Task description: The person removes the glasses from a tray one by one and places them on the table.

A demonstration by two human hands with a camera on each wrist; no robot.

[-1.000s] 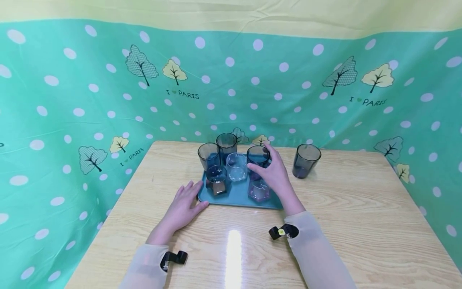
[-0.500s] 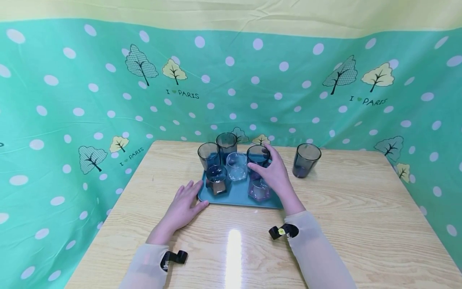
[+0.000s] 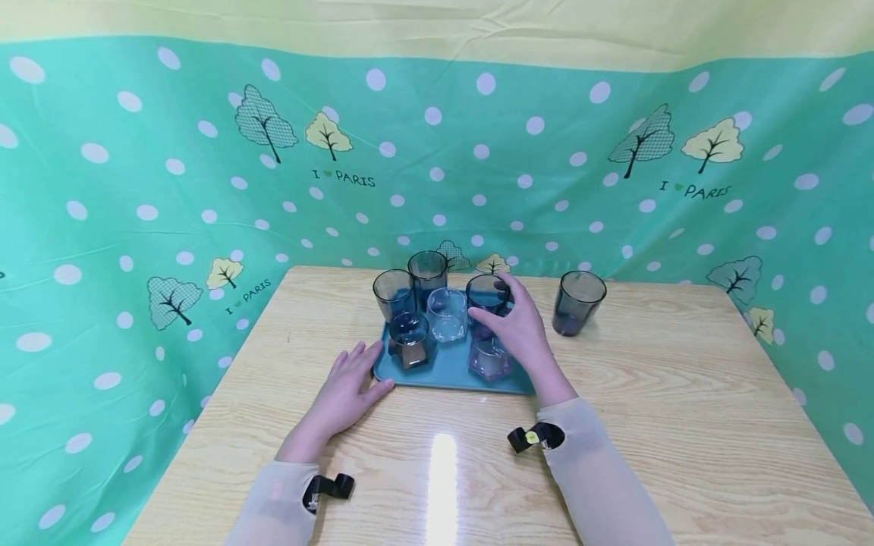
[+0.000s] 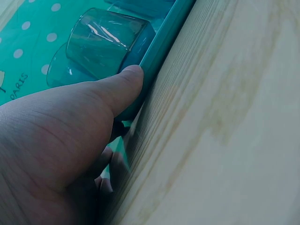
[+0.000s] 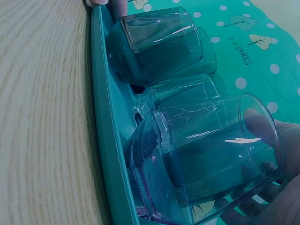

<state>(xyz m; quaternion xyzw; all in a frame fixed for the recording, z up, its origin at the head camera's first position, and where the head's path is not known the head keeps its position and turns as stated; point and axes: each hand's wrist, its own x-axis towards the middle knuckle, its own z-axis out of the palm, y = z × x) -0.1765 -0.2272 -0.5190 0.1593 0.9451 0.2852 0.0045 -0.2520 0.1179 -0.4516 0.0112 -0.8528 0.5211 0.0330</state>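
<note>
My right hand grips a tall smoky glass near its rim, thumb on the left side and fingers round the far side. This glass stands at the back right of a blue tray. In front of it is a short purple-tinted glass, large in the right wrist view. My left hand rests at the tray's front left corner with fingers spread; in the left wrist view its thumb touches the tray's rim. A short dark glass stands just inside that corner.
Two more tall smoky glasses stand at the tray's back left, and a short clear glass sits mid-tray. On the wooden table, right of the tray, is another tall smoky glass. A green patterned cloth hangs behind.
</note>
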